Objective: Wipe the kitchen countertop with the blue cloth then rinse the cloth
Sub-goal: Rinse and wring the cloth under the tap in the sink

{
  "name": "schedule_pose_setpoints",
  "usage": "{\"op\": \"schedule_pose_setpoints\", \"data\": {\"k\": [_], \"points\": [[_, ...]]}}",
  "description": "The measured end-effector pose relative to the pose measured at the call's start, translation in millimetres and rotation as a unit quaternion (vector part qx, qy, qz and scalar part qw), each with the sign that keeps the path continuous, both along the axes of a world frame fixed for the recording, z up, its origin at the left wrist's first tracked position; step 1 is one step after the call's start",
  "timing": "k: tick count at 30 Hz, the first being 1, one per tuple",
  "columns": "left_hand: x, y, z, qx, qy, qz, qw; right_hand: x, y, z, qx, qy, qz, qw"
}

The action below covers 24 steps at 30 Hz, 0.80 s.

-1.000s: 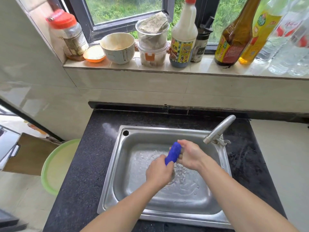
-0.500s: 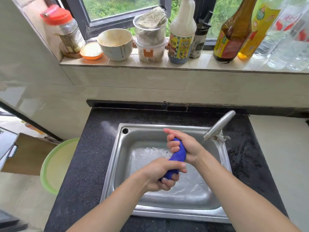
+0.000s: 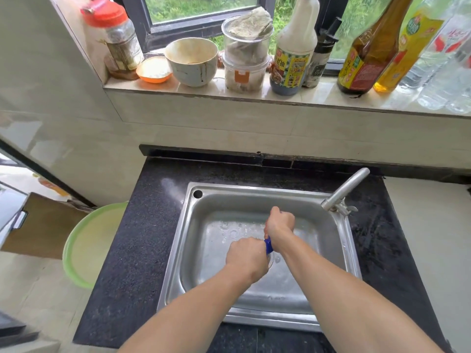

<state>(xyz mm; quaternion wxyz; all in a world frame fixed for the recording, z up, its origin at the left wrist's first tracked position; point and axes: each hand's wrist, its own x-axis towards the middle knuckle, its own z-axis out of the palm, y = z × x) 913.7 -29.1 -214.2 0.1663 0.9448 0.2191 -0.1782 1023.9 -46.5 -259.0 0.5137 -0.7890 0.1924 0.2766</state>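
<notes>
Mostly the blue cloth (image 3: 268,245) is hidden: only a short, tightly rolled strip shows between two fists, above the middle of the steel sink (image 3: 175,253). The left hand (image 3: 246,256) is curled round its near end, knuckles up and fingers tucked out of sight. The right hand (image 3: 280,224) clenches the far end with the wrist turned over.

I cannot tell whether water runs from the dull metal tap (image 3: 344,191), a plain tube slanting up from the sink's back right corner. The basin floor is glossy with wet ripples. Speckled black stone forms the surface (image 3: 142,238) around it, with a pale sheen near the back left. A round, pale green plastic tub (image 3: 86,245) sits partly behind the surface's left edge. On the tiled sill (image 3: 318,98), the tall bottles are cut off at the top.
</notes>
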Motion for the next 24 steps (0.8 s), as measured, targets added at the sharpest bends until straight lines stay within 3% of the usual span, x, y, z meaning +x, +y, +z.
{"op": "schedule_pose_setpoints", "data": {"k": [5,7,11,14,19,22,24], "points": [[-15.9,-2.0,-30.0,0.032,0.015,-0.06,0.998,-16.7,-10.8,-23.9,-0.061,0.028,-0.021,0.997],[-21.6,-1.1,-39.4,0.05,-0.019,-0.074,0.996,-22.5,-14.3,-29.7,-0.07,0.048,-0.038,0.996],[-30.3,-1.3,-44.1,0.082,-0.012,-0.115,0.99,-30.7,-20.6,-31.8,-0.015,0.096,-0.077,0.992],[-35.6,-0.1,-45.8,0.099,-0.032,-0.108,0.989,-28.2,-25.6,-20.2,0.034,0.126,-0.027,0.991],[-37.0,36.5,-22.3,0.004,-0.098,0.062,0.993,-19.4,-33.0,36.2,0.077,0.157,0.205,0.963],[-40.2,50.4,11.7,-0.086,-0.158,0.099,0.979,-16.5,-31.5,71.6,0.149,0.117,0.276,0.942],[-45.4,54.4,31.3,-0.196,-0.184,0.144,0.952,-14.5,-26.5,92.4,0.205,0.069,0.278,0.936]]}}
